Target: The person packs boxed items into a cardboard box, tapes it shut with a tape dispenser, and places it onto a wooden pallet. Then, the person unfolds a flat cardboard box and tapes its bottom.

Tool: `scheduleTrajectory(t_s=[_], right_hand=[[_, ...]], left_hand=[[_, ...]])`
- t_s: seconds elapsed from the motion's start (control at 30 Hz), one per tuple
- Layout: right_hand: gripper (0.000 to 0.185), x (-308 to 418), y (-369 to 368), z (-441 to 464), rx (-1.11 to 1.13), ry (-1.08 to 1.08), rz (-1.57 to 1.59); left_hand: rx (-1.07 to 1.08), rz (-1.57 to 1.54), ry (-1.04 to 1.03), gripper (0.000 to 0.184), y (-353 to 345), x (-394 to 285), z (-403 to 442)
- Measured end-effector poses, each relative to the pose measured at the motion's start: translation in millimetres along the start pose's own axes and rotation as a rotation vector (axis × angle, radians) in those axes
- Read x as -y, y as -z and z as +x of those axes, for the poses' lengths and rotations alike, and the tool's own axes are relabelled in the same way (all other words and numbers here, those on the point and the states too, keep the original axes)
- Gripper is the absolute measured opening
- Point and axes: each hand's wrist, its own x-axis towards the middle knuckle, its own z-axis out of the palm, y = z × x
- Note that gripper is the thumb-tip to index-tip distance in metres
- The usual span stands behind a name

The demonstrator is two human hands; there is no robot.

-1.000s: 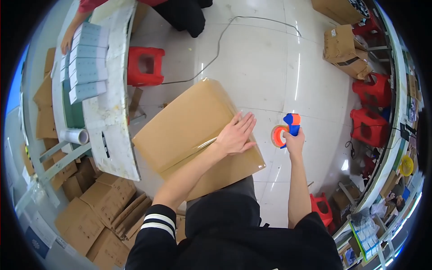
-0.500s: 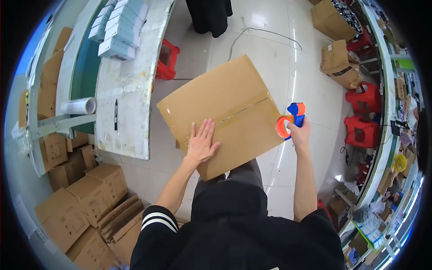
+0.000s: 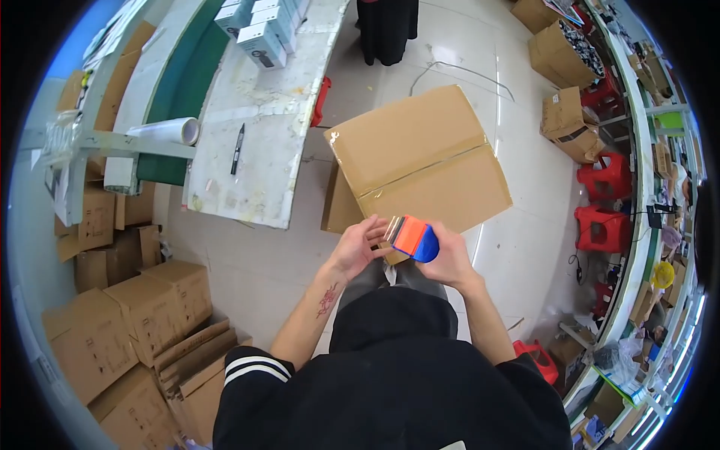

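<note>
A tape dispenser point(image 3: 412, 238), orange and blue, is gripped in my right hand point(image 3: 452, 259) above the near edge of a cardboard box point(image 3: 420, 154). Its toothed front end points left, toward my left hand point(image 3: 358, 247). The fingers of that hand are apart and lie right by the dispenser's front; whether they touch the tape end is unclear. The large closed box stands in front of my legs, with a seam across its top and shiny tape along it. Part of its side shows at the left.
On my left is a worktable point(image 3: 251, 184) with a black marker point(image 3: 238, 150) and small white boxes point(image 3: 262, 45). A roll of clear film point(image 3: 184, 131) lies beside it. Flattened and stacked cartons point(image 3: 150, 300) fill the lower left. Red stools point(image 3: 604, 229) line the right shelving. A person point(image 3: 386, 30) stands ahead.
My left hand has come off the box top to the dispenser's front. My right hand has brought the dispenser inward to the left and turned it. The box appears farther forward and right.
</note>
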Motion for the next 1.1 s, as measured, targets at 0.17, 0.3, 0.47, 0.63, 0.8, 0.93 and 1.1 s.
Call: scheduleTrajectory(t_s=[0.17, 0.3, 0.47, 0.63, 0.8, 0.93, 1.1], right_hand=[[0.050, -4.9, 6.8, -7.6, 0.062, 0.131, -0.121], [0.051, -2.6, 5.6, -27.6, 0.108, 0.124, -0.164], [0.051, -2.6, -11.4, -46.5, 0.112, 0.004, -0.184], [0.057, 17.6, -30.4, -39.7, -0.061, -0.171, -0.256], [0.058, 20.4, -49.7, -45.1, -0.231, -0.292, -0.293], [0.057, 68.1, -79.8, -16.0, -0.259, -0.408, -0.342], [0.059, 111.3, -83.5, 29.6, -0.290, -0.483, -0.382]], left_hand=[[-0.128, 0.230, -0.113, 0.021, -2.9, 15.9, 7.5], [-0.138, 0.397, -0.163, 0.014, -2.8, 23.4, -4.9], [-0.188, 0.681, -0.156, 0.009, 6.9, 10.0, -0.5], [-0.063, 0.947, -0.221, 0.022, 38.3, -54.7, 45.4], [-0.090, 1.073, -0.521, 0.026, 135.7, -246.9, 132.0], [-0.098, 1.271, -0.596, 0.029, 149.1, -282.5, 187.1], [-0.086, 1.207, -0.538, 0.046, 162.7, -298.1, 225.1]])
